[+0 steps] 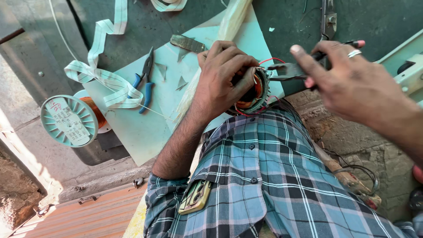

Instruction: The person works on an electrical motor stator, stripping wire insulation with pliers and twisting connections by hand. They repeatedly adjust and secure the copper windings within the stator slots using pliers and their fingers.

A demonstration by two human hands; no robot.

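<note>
— What's nearest the camera?

— A blue plaid shirt (269, 176), with a phone (196, 196) poking out of its chest pocket. From there the bare forearm runs up to the left hand (224, 75).

— How is that hand set?

— Knuckles toward the camera, fingers curled over the rim of a round motor stator (253, 90) and clamped on it. The stator sits just above the shirt, at the edge of a pale sheet (141, 128). Its open end faces right and slightly toward the viewer, so its axis runs roughly left to right; copper winding and red wire show inside.

— And the other hand?

— The right hand (352, 83) comes in from the right, closed around the handles of dark pliers (291, 70). They lie nearly level, nose pointing left, touching the stator's rim.

— Farther off?

— Blue-handled pliers (144, 79) and white tape (103, 57) on the sheet, and a spool of copper wire (72, 119) beside it at left.
</note>
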